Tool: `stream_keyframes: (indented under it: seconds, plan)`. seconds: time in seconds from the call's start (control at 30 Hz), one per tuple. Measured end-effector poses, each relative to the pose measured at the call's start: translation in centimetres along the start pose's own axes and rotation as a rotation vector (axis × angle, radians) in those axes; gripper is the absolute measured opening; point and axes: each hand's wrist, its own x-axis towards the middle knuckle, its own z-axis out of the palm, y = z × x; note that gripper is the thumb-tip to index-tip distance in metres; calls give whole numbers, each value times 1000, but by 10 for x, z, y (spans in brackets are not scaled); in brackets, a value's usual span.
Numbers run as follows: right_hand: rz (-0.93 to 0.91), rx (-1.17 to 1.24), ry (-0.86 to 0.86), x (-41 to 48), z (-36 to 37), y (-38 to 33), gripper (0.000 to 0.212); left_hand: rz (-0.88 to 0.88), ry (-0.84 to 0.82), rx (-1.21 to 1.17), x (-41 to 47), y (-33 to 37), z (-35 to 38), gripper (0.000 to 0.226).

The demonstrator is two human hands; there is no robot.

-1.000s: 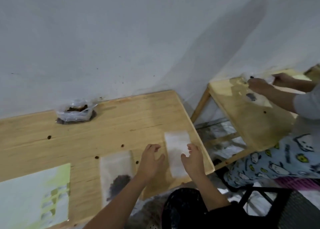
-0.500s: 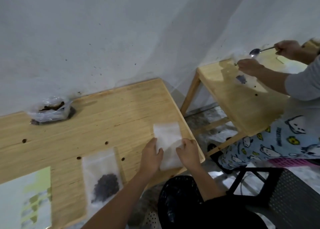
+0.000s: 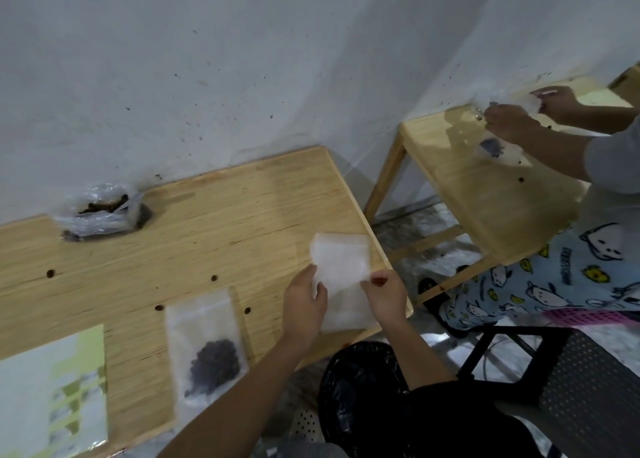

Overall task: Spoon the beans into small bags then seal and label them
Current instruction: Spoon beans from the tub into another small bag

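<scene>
Left hand (image 3: 304, 305): pinches empty bag (image 3: 341, 267) at its left edge.
Right hand (image 3: 386, 293): pinches its right edge.
Filled bag (image 3: 206, 347): flat on table (image 3: 225, 215).

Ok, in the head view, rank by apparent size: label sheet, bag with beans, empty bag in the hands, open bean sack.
1. Label sheet, though cropped.
2. Bag with beans.
3. Empty bag and open bean sack: too alike, partly covered, differing distance.
</scene>
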Motion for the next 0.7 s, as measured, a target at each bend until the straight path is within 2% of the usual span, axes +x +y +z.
stream_keyframes:
  seconds: [0.1, 0.2, 0.43, 0.53, 0.7]
  plan:
    - [-29, 100, 42, -5, 0, -4, 19, 34, 33, -61, 0, 2, -2, 36]
    - [-142, 168, 57, -10, -2, -13, 23, 13, 40, -169, 1, 13, -8, 40]
    - [-341, 150, -14, -19, 4, -44, 23, 34, -1, -360, 18, 26, -51, 53]
    - [-416, 121, -101, -25, 13, -57, 22, -14, -11, -440, 29, 27, -85, 46]
    - [-538, 15, -210, -46, 49, -88, 19, -61, -74, -341, 44, 14, -144, 24]
